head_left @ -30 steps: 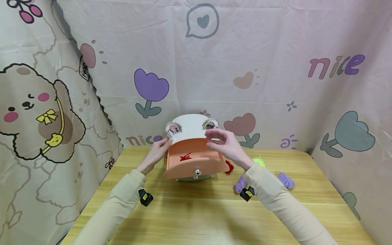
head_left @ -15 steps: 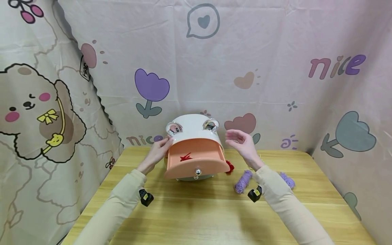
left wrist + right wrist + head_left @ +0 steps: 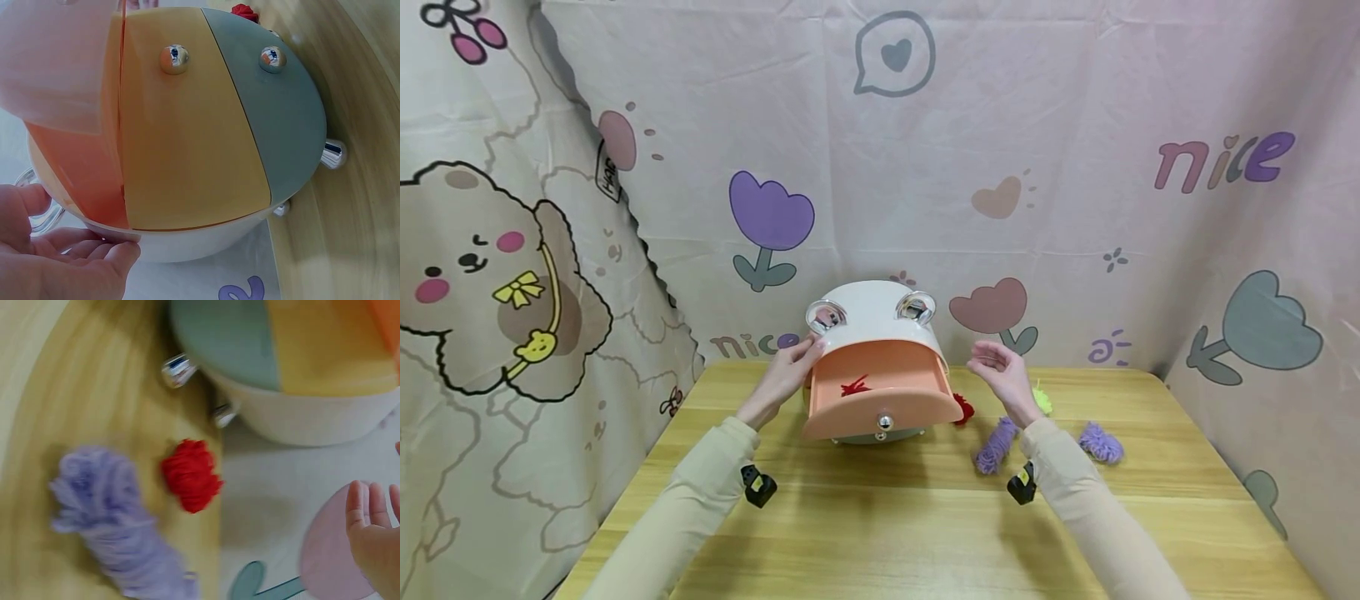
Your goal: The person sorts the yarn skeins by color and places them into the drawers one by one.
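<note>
Left grip (image 3: 782, 377) holds the frog-faced drawer cabinet (image 3: 872, 312), probably to steady it; near the empty, relaxed right grip (image 3: 1006, 383) lies a purple yarn skein (image 3: 996, 447).

Head cam's bright and pretty even, with soft arm shadows on the worktop (image 3: 880, 517) around 5 and 7 o'clock. The white box (image 3: 871, 312) has a glinting silver knob (image 3: 885, 422). Right wrist cam's blurry, purple yarn (image 3: 125, 531) at 7 o'clock included.
</note>
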`<state>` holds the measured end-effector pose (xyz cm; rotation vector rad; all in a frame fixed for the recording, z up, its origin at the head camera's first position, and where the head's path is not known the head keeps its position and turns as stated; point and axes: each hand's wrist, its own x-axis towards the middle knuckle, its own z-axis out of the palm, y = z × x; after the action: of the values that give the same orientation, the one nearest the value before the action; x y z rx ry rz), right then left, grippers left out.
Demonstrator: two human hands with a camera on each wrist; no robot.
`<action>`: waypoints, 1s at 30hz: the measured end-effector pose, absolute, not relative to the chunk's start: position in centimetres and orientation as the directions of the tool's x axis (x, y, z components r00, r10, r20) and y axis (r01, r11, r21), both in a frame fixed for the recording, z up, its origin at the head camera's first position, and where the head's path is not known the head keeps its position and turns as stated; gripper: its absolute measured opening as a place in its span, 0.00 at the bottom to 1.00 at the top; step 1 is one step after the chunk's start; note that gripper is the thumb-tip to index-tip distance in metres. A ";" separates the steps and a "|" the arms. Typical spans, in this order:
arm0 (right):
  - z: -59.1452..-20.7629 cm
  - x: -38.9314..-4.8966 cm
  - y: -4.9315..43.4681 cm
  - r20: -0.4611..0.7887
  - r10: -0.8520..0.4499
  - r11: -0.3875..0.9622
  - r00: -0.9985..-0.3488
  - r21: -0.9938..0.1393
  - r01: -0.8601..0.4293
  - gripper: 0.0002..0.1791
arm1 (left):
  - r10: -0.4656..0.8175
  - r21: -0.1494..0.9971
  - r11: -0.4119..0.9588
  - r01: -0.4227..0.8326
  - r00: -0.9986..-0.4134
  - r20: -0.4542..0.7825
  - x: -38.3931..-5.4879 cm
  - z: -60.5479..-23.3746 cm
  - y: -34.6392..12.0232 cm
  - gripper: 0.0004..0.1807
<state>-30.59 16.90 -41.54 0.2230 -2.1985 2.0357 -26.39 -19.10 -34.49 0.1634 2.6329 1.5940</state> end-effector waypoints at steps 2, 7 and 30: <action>-42.5 -31.0 16.9 0.192 0.010 0.091 -0.981 -0.978 -0.190 0.24 | 0.116 0.883 0.466 0.059 -0.993 0.005 -26.3 -34.5 -19.1 0.36; -44.4 -31.5 16.8 0.164 0.041 0.155 -0.986 -0.976 -0.155 0.25 | 0.117 0.881 0.468 0.060 -0.993 0.006 -26.3 -34.6 -19.1 0.36; -48.2 -32.1 16.0 -0.023 -0.005 0.391 -1.000 -0.920 0.019 0.36 | 0.115 0.885 0.462 0.054 -0.993 0.001 -26.4 -34.6 -19.1 0.36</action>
<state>-32.10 16.02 -48.17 -0.0129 -2.6385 1.7452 -26.36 -19.13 -34.57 0.1525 2.6353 1.5926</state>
